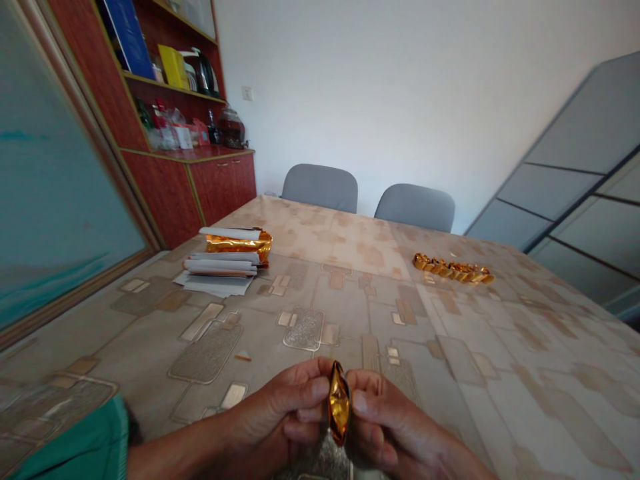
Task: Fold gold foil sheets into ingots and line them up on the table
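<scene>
Between my two hands, close to the near edge of the view, is a folded piece of gold foil paper (pixel 339 407), pointed at both ends and bulging in the middle. My left hand (pixel 295 403) pinches it from the left with thumb and fingers. From the other side, my right hand (pixel 383 413) grips it the same way. A stack of gold foil sheets with pale backs (pixel 220 265) lies on the table's left part. Toward the far right sits a row of folded gold foil pieces (pixel 450 268), nested against one another.
A patterned cloth covers the table (pixel 330 287); a small orange scrap (pixel 243 358) lies on it. Two grey chairs (pixel 320 187) stand at the far side. A red-brown cabinet (pixel 220 183) with shelves holds a kettle, jar and boxes at the back left.
</scene>
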